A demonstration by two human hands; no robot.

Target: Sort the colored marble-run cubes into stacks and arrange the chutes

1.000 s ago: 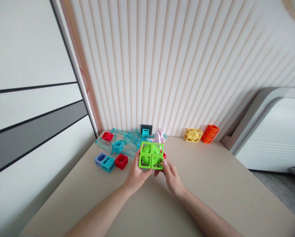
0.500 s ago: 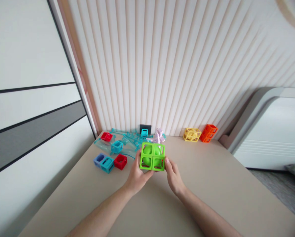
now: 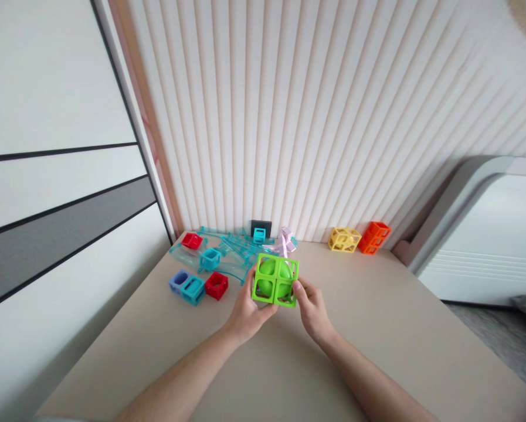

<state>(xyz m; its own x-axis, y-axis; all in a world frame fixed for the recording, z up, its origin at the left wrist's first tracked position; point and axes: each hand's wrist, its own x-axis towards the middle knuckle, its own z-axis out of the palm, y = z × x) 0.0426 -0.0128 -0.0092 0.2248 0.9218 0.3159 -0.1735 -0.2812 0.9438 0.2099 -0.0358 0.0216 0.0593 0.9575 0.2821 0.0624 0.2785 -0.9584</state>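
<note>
A bright green open-frame block (image 3: 275, 280), showing several windows on its near face and rounded green shapes inside, is held above the table (image 3: 284, 375). My left hand (image 3: 247, 310) grips its left side, with the thumb along the lower edge and the other fingers hidden behind. On the right edge, the thumb of my right hand (image 3: 312, 308) presses against the frame, and its fingers curl behind, partly out of sight. Left of my hands lie a red frame cube (image 3: 216, 285), a turquoise frame block (image 3: 193, 291) and a periwinkle one (image 3: 179, 281) touching it.
Clear turquoise parts (image 3: 240, 249) lie along the wall, with turquoise cubes (image 3: 210, 258), a red cube (image 3: 192, 241), pale pink pieces (image 3: 284, 240) and a black panel (image 3: 261, 226). A yellow frame block (image 3: 344, 239) and an orange one (image 3: 374, 237) stand at back right.
The green block has tilted slightly clockwise in my hands, both of which still hold it. The whole view has shifted a little. The other pieces lie as before.
</note>
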